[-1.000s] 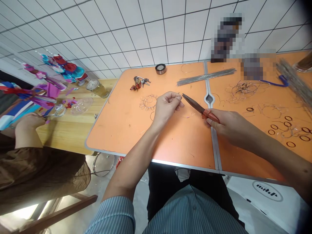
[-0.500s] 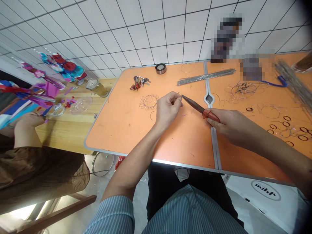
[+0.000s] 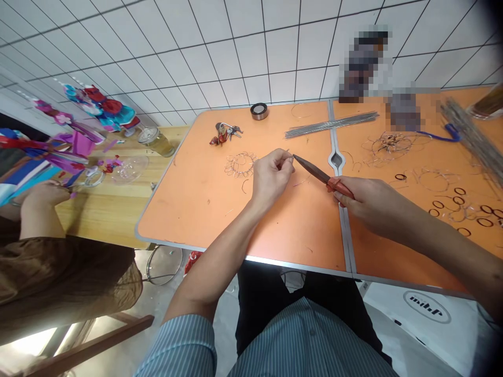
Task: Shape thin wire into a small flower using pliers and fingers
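Observation:
My right hand (image 3: 365,201) is wrapped round the red handles of long-nosed pliers (image 3: 312,168). The pliers' tip points left and meets the fingertips of my left hand (image 3: 273,175). That hand is closed in a pinch on a thin piece, seemingly wire, mostly hidden by the fingers. Just left of it, a looped wire ring (image 3: 239,164) lies flat on the orange table (image 3: 196,209). Beyond both hands, a bundle of straight wires (image 3: 332,124) crosses the table's metal seam.
A tape roll (image 3: 259,110) and keys (image 3: 226,133) lie toward the wall. Dark rings (image 3: 459,200) and tangled wire (image 3: 389,142) are at right, near a thicker wire bundle (image 3: 471,136). At left, a co-worker's hand (image 3: 49,193) is by ribbons and a lidded cup (image 3: 155,141).
Both hands and the pliers keep nearly the same pose, with only a very slight shift at the fingertips. The view has moved a little.

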### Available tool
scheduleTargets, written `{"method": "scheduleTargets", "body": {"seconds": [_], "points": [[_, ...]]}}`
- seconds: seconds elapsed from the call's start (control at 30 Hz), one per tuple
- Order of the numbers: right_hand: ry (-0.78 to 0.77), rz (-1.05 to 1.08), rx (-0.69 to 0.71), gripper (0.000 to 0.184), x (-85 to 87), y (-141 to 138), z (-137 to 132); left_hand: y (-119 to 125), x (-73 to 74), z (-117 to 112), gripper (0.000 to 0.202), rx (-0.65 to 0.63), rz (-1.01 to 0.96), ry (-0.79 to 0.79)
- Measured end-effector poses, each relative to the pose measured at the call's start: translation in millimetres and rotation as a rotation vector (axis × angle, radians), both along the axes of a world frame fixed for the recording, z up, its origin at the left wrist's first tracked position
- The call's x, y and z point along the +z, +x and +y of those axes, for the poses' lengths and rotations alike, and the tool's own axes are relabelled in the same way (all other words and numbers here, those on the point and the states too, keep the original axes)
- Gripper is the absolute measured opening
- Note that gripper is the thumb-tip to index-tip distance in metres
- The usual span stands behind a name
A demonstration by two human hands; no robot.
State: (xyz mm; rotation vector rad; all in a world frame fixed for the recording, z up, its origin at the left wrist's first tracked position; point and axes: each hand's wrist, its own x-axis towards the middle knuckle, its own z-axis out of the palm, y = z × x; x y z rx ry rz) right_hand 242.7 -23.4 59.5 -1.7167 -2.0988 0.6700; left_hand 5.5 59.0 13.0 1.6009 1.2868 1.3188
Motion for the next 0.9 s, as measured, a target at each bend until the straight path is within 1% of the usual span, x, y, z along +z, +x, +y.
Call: {"method": "scheduleTargets", "body": {"seconds": [0.2, 0.37, 0.5, 0.6, 0.8, 0.9], "points": [[-0.005, -0.028, -0.009, 0.016, -2.3, 1.2, 2.7, 0.3, 1.6, -1.0, 0.019, 0.002, -0.013, -0.006], [-0.081, -0.047, 0.024, 0.012, -1.7, 4.0, 7.5, 0.8, 2.8, -1.1, 0.020, 0.011, -0.024, -0.013], [-0.090, -0.064, 0.015, 0.009, -1.8, 3.3, 7.9, 1.0, 3.3, -0.9, 0.022, 0.009, -0.025, -0.016], [-0.070, -0.072, 0.008, 0.013, -3.9, 2.5, 7.5, 0.9, 2.4, -0.6, 0.022, 0.000, -0.034, -0.018], [-0.053, -0.019, 0.040, 0.014, -5.8, 2.5, 6.5, -1.8, -0.2, 4.6, 0.017, -0.032, -0.146, -0.087], [-0.049, 0.041, 0.017, 0.017, -7.3, 5.3, 5.3, -5.2, 1.5, 8.5, 0.016, -0.044, -0.239, -0.149]]}}
